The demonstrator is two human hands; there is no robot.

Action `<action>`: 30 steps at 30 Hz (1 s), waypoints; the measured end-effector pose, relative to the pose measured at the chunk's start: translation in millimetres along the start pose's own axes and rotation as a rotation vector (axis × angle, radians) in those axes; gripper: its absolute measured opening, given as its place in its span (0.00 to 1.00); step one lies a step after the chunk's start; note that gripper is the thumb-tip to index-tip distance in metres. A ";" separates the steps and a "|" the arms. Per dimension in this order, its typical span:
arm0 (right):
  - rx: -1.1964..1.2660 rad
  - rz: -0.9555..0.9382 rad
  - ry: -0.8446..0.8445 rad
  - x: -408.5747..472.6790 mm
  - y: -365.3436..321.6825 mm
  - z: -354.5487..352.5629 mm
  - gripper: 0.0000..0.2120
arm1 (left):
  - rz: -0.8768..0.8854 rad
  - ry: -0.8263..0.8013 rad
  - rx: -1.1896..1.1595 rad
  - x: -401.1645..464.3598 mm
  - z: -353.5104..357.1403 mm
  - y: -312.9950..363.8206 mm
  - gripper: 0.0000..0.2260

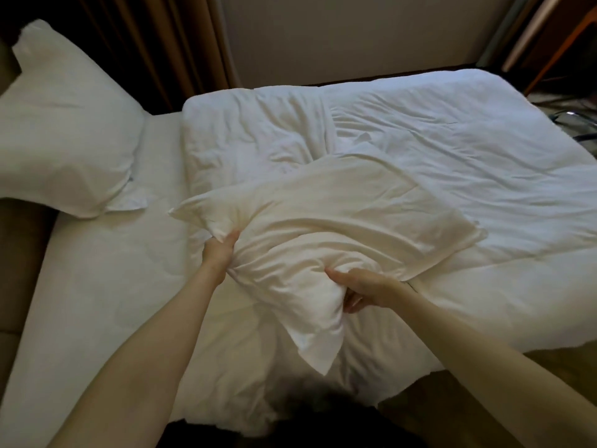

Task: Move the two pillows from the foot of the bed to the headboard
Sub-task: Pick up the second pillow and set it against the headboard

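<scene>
A cream-white pillow (326, 227) lies across the middle of the bed on top of the white duvet (468, 150). My left hand (219, 253) grips its left edge near a corner. My right hand (361, 287) is bunched into its near side, fingers closed on the fabric. A second white pillow (64, 124) leans at the far left against the brown headboard (16, 253), with a flap of its case spread on the sheet.
The bare white sheet (106, 286) shows between the duvet and the headboard. Brown curtains (155, 43) hang behind the bed beside a pale wall (355, 37). A metal-framed piece of furniture (575, 124) stands at the far right. Wooden floor (484, 399) shows near right.
</scene>
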State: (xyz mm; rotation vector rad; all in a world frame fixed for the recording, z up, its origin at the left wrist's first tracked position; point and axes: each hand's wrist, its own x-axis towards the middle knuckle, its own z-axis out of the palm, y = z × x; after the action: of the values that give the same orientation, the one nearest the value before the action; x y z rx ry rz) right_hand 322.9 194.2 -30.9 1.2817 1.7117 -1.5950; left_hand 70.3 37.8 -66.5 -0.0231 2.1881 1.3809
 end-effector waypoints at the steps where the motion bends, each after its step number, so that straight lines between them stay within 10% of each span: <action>1: -0.050 0.023 -0.018 -0.7 2.8 0.3 0.29 | -0.001 0.008 -0.007 -2.0 0.4 -3.5 0.20; 14: -0.035 -0.082 0.455 26.3 30.5 -65.2 0.04 | -0.076 0.021 -0.137 -10.4 27.9 -19.1 0.17; 30: -0.702 -0.489 0.398 181.4 -135.9 -153.6 0.20 | -0.269 0.170 -0.078 48.8 35.6 -16.5 0.16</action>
State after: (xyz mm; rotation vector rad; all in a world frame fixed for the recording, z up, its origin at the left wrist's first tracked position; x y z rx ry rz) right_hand 162.8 410.6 -80.9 0.8850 2.6646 -0.8016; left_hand 49.2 72.9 -113.8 -0.4623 2.1688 1.3494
